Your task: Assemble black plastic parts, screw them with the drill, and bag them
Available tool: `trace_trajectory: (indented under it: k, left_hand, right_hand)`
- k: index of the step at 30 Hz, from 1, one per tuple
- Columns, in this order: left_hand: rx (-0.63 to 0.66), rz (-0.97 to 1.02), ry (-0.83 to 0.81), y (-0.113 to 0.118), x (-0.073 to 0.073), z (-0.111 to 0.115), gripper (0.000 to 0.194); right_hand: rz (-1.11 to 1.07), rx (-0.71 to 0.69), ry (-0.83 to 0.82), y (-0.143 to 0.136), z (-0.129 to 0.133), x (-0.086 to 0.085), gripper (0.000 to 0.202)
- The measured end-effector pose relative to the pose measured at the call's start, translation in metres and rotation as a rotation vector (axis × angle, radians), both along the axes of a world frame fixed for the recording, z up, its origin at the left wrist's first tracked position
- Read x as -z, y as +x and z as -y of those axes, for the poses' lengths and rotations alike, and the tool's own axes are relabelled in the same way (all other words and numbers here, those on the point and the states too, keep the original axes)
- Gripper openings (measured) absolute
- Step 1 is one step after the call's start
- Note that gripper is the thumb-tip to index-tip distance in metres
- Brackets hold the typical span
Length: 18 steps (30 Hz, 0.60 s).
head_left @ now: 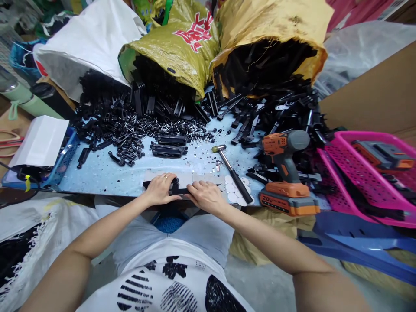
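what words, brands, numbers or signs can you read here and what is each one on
"20V": on the battery at the foot of the orange and grey power tool.
Large red lettering on the yellow-green sack: tilted and creased, cannot be read.
Small block of print on the white shirt: too small to read.
No brand name is legible.

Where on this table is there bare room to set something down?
Mostly bare tabletop lies between the blue basket and left hand; a speckled patch between the black stacks and hammer. Black parts crowd the sacks and drill.
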<state>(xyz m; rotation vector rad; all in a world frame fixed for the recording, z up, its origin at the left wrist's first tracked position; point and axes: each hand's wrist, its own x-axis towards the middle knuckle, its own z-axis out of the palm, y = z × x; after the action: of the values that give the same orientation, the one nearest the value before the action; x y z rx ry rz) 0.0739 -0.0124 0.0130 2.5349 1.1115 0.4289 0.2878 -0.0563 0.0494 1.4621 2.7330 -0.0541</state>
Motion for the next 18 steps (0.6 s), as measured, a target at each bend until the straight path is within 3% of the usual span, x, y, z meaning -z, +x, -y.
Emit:
trace_trajectory:
  k: [3,7,18]
  left_hand:
    - [0.027,0.031,-0.001,-0.003,-0.002,0.000,0.074]
    - [-0.036,0.089,0.031,-0.003,-0.002,0.001,0.066]
    - [-0.053,0.117,0.085,-0.005,0.005,0.002,0.047]
  right_hand:
    - [0.019,-0.004,-0.034,-0.004,-0.003,-0.013,0.031]
    - [0.046,-0.045,-0.074,-0.005,-0.009,-0.026,0.031]
    - [0.086,-0.102,-0.040,-0.007,-0.025,-0.035,0.030]
